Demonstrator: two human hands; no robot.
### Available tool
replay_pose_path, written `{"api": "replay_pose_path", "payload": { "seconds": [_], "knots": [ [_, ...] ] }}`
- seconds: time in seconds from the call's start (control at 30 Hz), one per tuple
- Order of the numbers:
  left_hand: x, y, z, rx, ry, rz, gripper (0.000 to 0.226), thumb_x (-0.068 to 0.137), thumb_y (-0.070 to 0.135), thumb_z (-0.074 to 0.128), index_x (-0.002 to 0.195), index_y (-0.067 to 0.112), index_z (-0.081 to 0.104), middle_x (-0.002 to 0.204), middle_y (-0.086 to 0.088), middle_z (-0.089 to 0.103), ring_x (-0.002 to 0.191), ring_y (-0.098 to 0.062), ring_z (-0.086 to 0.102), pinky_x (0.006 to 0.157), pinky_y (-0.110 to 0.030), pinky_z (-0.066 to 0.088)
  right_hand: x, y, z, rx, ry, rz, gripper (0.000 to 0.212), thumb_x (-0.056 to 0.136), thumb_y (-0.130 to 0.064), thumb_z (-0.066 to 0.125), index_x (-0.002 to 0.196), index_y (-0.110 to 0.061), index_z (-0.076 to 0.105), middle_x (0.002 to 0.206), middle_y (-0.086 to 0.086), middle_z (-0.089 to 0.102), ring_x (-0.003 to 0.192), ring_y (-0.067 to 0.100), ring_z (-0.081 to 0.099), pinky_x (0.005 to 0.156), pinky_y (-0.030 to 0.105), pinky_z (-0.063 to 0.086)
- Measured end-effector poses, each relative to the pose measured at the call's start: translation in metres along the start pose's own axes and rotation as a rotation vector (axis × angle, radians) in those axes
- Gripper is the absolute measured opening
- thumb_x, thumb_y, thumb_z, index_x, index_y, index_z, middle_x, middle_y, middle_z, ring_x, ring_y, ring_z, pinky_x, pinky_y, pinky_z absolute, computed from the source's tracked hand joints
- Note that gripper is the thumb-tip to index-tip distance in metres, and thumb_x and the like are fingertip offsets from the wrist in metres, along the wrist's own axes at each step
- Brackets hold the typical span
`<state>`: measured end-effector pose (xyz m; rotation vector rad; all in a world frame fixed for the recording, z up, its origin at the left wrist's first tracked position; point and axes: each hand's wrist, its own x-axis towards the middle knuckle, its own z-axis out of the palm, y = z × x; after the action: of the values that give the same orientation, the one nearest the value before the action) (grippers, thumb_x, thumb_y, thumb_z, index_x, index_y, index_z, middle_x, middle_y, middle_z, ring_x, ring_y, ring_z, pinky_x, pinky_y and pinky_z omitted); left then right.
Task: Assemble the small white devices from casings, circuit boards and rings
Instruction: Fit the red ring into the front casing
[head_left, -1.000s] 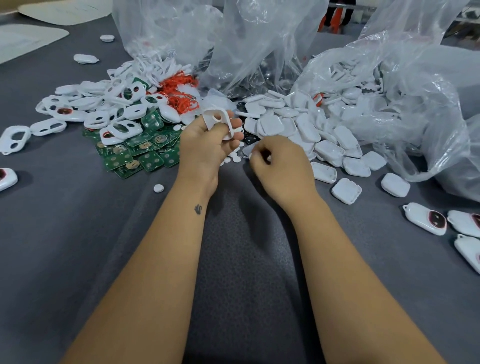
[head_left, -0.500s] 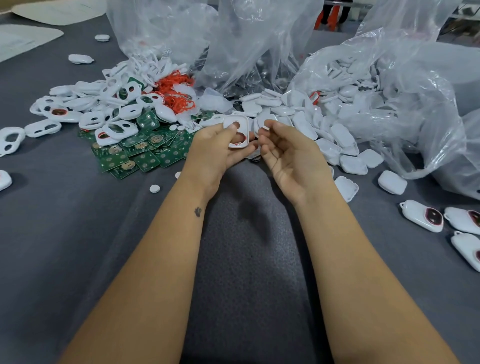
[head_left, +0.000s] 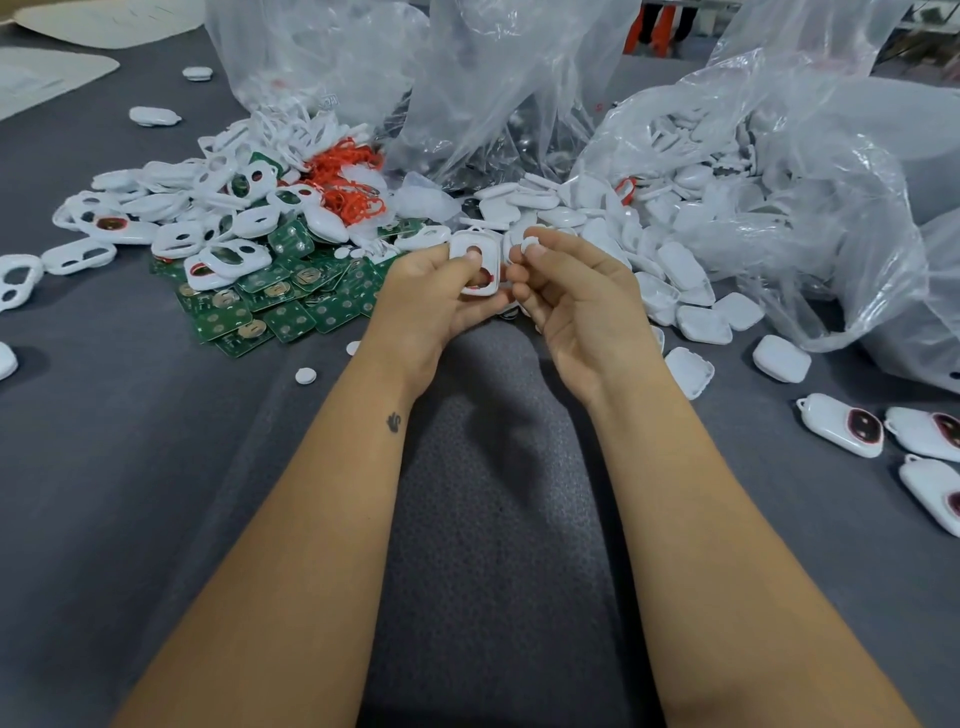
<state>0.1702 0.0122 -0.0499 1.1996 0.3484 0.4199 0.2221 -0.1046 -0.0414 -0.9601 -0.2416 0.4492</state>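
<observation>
left hand (head_left: 436, 291): pinches front casing (head_left: 475, 265) upright, cutouts facing the camera, likely so the next part can seat
right hand (head_left: 566, 291): fingertips closed on a small white piece (head_left: 531, 243) (button or cap, can't tell), just beside the casing
finished devices (head_left: 841, 425): parked right, clear of stock
circuit boards (head_left: 270, 306): green pile, left of hands
back shells (head_left: 675, 270): spilling from plastic bag (head_left: 779, 156), behind

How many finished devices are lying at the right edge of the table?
3, clustered together: the nearest device, a second device to its right, and a third device below, cut off by the frame. More may lie out of view.
</observation>
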Motion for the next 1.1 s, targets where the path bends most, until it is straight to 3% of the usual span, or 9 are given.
{"api": "replay_pose_path", "payload": {
  "seconds": [0.23,0.4,0.5,0.73,0.87,0.97,1.1],
  "knots": [
    [0.0,-0.002,0.002,0.016,-0.004,-0.011,0.022,0.1,0.005,0.047,0.083,0.004,0.062,0.081,-0.012,0.07,0.071,-0.023,0.074,0.06,-0.019,0.056,0.0,0.0,0.0,-0.083,0.058,-0.134,0.014,0.092,0.003,0.057,0.087,-0.007,0.066,0.067,0.007,0.056,0.055,0.011,0.051,0.051,0.019,0.046],
    [0.0,-0.006,0.003,0.164,-0.018,0.047,0.017,0.098,0.009,0.052,0.094,0.014,0.068,0.076,0.0,0.072,0.073,-0.011,0.071,0.062,-0.021,0.057,0.001,0.001,0.0,-0.079,0.1,-0.166,0.015,0.091,0.001,0.059,0.081,-0.006,0.068,0.066,0.004,0.065,0.06,0.013,0.057,0.057,0.02,0.048],
    [0.002,-0.008,0.003,0.271,-0.001,0.074,0.015,0.098,0.012,0.054,0.096,0.015,0.068,0.081,0.001,0.068,0.073,-0.006,0.064,0.067,-0.021,0.057,0.003,0.002,-0.002,-0.156,0.128,-0.182,0.016,0.089,0.007,0.059,0.092,-0.007,0.064,0.064,0.001,0.063,0.057,0.01,0.057,0.059,0.021,0.048],
    [0.002,-0.004,0.001,0.138,-0.079,0.008,0.02,0.091,-0.005,0.055,0.1,0.006,0.068,0.092,-0.006,0.072,0.081,-0.009,0.07,0.073,-0.02,0.057,0.004,0.003,-0.003,-0.315,0.169,-0.225,0.015,0.093,0.003,0.056,0.09,-0.009,0.065,0.071,0.002,0.068,0.062,0.008,0.063,0.062,0.018,0.05],
    [0.002,-0.005,-0.001,0.143,-0.108,0.022,0.022,0.09,-0.004,0.058,0.104,0.01,0.069,0.098,-0.006,0.074,0.087,-0.011,0.071,0.071,-0.019,0.055,0.004,0.002,-0.007,-0.495,0.187,-0.291,0.016,0.088,0.001,0.063,0.086,-0.014,0.068,0.079,0.003,0.071,0.07,0.01,0.067,0.069,0.025,0.056],
    [0.003,-0.008,0.0,0.205,-0.103,0.037,0.023,0.09,-0.002,0.059,0.1,0.015,0.07,0.091,-0.001,0.076,0.083,-0.009,0.071,0.068,-0.018,0.055,0.004,0.001,-0.008,-0.663,0.161,-0.343,0.019,0.085,-0.004,0.068,0.082,-0.022,0.072,0.08,-0.006,0.072,0.079,0.006,0.066,0.08,0.025,0.054],
    [0.004,-0.01,-0.001,0.258,-0.105,0.065,0.026,0.089,-0.004,0.058,0.092,0.019,0.07,0.077,0.006,0.075,0.074,-0.005,0.07,0.063,-0.016,0.054,0.003,0.001,-0.007,-0.753,0.133,-0.361,0.026,0.082,-0.003,0.07,0.077,-0.028,0.071,0.075,-0.013,0.071,0.075,0.001,0.065,0.077,0.021,0.054]
  ]
}}
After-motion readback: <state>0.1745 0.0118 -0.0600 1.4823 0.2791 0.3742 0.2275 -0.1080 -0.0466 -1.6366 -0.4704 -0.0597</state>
